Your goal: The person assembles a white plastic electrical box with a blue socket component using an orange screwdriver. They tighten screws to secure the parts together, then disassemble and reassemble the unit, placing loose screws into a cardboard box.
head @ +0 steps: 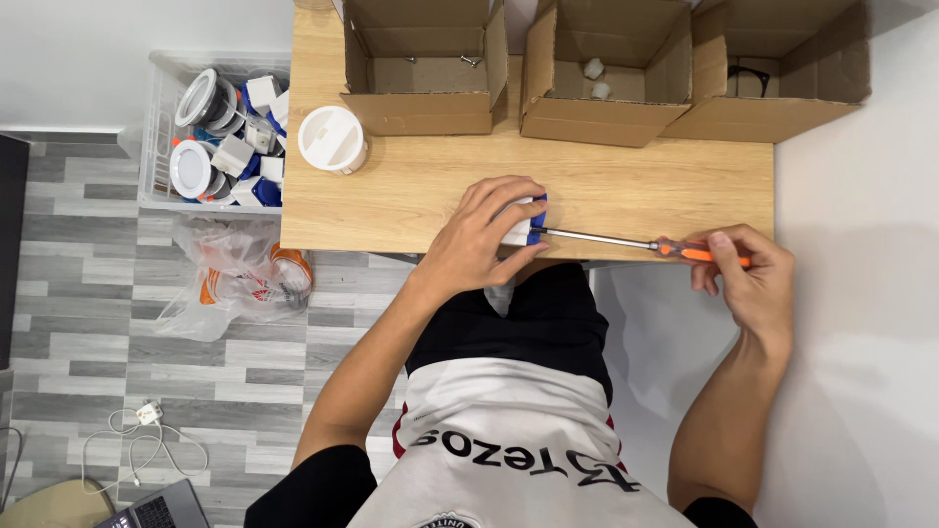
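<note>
- Left hand (pixel 481 240) grasps a small white and blue box (pixel 525 221) at the near edge of the wooden table (pixel 626 186).
- Right hand (pixel 751 279) grips the orange handle of a screwdriver (pixel 646 244); its tip touches the box's right side.
- White round lamp (pixel 333 139) stands far left.

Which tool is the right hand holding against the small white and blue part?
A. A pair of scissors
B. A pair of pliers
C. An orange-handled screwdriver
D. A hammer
C: the right hand grips an orange-handled screwdriver whose metal shaft reaches the white and blue part under the left hand.
</note>
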